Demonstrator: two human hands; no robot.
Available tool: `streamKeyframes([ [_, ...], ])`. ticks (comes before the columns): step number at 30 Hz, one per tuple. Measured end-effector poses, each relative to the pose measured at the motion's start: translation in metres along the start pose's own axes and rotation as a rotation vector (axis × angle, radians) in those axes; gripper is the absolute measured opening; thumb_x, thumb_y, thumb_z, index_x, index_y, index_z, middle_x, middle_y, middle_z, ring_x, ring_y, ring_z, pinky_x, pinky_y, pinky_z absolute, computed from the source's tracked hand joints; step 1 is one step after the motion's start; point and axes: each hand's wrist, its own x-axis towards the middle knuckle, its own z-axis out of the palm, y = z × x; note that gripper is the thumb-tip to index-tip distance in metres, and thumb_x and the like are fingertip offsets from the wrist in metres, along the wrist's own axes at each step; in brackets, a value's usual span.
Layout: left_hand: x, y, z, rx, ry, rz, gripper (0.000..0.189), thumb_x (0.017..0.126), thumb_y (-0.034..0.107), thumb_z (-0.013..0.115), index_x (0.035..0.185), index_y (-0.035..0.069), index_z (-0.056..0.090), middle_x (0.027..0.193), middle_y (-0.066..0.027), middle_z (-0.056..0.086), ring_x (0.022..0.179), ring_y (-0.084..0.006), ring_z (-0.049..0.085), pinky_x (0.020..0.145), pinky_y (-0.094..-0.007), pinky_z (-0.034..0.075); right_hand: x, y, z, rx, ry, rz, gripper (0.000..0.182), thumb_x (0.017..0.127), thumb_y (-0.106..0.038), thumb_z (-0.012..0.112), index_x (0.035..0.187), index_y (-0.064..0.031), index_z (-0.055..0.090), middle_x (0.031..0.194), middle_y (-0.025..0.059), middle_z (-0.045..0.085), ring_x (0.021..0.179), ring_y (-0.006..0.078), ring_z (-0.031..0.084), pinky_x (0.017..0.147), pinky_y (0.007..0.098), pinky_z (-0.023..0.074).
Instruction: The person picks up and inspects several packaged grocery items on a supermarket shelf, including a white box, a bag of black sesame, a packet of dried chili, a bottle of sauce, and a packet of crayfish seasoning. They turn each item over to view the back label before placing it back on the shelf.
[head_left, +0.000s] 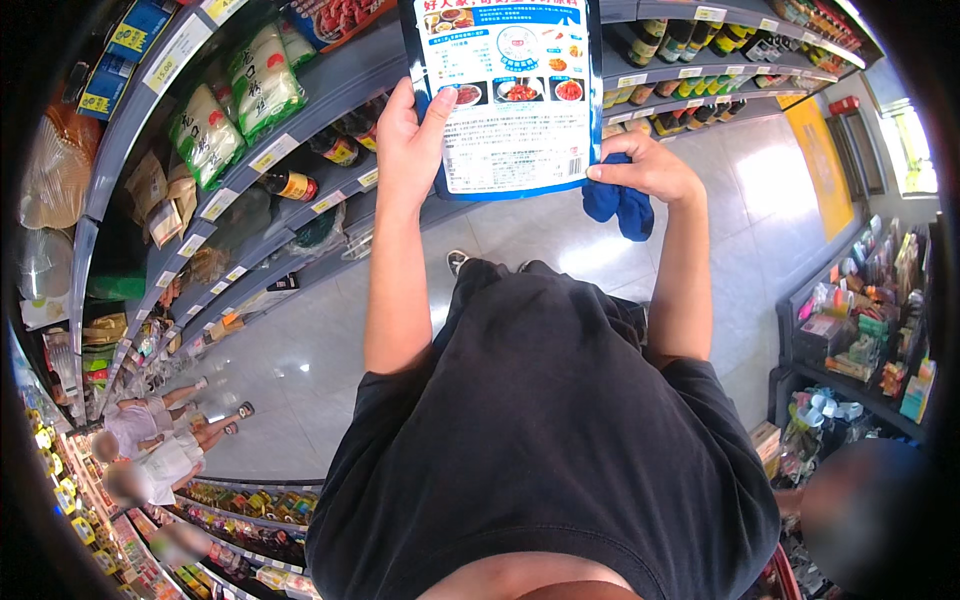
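Both of my hands hold a blue-edged flat food packet (517, 112) in front of me at the top of the view. The printed side, with small pictures of dishes and much writing, faces me. My left hand (416, 124) grips its left edge, thumb on the front. At the lower right corner, my right hand (649, 165) pinches the edge between thumb and fingers. A dark blue cloth item (621, 206) hangs below my right hand; whether the fingers hold it too cannot be told.
Curved shelves (345, 82) run along the left, with bags of noodles (206, 135) and bottles (292, 184). More bottles (679, 37) stand on shelves at the upper right. A rack (847, 352) of small goods is at the right. Several people (169, 465) are at the lower left.
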Motion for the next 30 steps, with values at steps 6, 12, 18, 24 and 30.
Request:
streamKeyframes([
  [6, 0.007, 0.001, 0.006, -0.021, -0.035, -0.059, 0.018, 0.097, 0.014, 0.06, 0.108, 0.0, 0.056, 0.102, -0.008, 0.069, 0.088, -0.0092, 0.064, 0.077, -0.025, 0.052, -0.003, 0.0, -0.01, -0.085, -0.041, -0.005, 0.016, 0.086, -0.016, 0.073, 0.09, -0.001, 0.072, 0.081, 0.0008, 0.067, 0.077, 0.0072, 0.058, 0.071, 0.0249, 0.0472],
  [12, 0.015, 0.003, 0.007, -0.05, -0.027, -0.086, 0.016, 0.097, 0.014, 0.06, 0.106, 0.001, 0.057, 0.101, -0.0082, 0.069, 0.088, -0.009, 0.064, 0.076, -0.0252, 0.052, -0.003, 0.0, -0.019, 0.002, 0.115, -0.025, 0.025, 0.092, -0.025, 0.067, 0.102, -0.0015, 0.069, 0.09, 0.0016, 0.068, 0.084, 0.009, 0.058, 0.078, 0.0254, 0.0478],
  [18, 0.018, 0.002, 0.01, -0.11, -0.027, -0.083, 0.016, 0.097, 0.013, 0.06, 0.106, 0.001, 0.056, 0.101, -0.0083, 0.069, 0.088, -0.0089, 0.064, 0.076, -0.0253, 0.052, 0.013, -0.001, -0.019, 0.093, 0.212, -0.041, 0.034, 0.1, -0.027, 0.053, 0.11, 0.0041, 0.065, 0.097, 0.0023, 0.065, 0.088, 0.0083, 0.056, 0.081, 0.025, 0.0467],
  [24, 0.023, 0.001, 0.007, -0.044, -0.075, -0.086, 0.018, 0.097, 0.014, 0.06, 0.107, 0.0, 0.056, 0.102, -0.0079, 0.068, 0.089, -0.0091, 0.064, 0.077, -0.0251, 0.052, 0.024, -0.006, -0.023, 0.04, 0.193, -0.018, 0.034, 0.099, -0.027, 0.056, 0.109, 0.0037, 0.067, 0.092, 0.0008, 0.067, 0.08, 0.0055, 0.055, 0.072, 0.0231, 0.0462],
  [30, 0.028, 0.001, 0.005, -0.004, -0.147, -0.105, 0.023, 0.099, 0.017, 0.058, 0.113, -0.002, 0.058, 0.105, -0.0073, 0.068, 0.091, -0.0089, 0.062, 0.079, -0.0255, 0.051, 0.036, -0.006, -0.025, -0.013, 0.183, -0.006, 0.029, 0.096, -0.026, 0.062, 0.1, 0.0022, 0.07, 0.081, 0.0007, 0.067, 0.072, 0.0049, 0.055, 0.064, 0.0226, 0.0456],
])
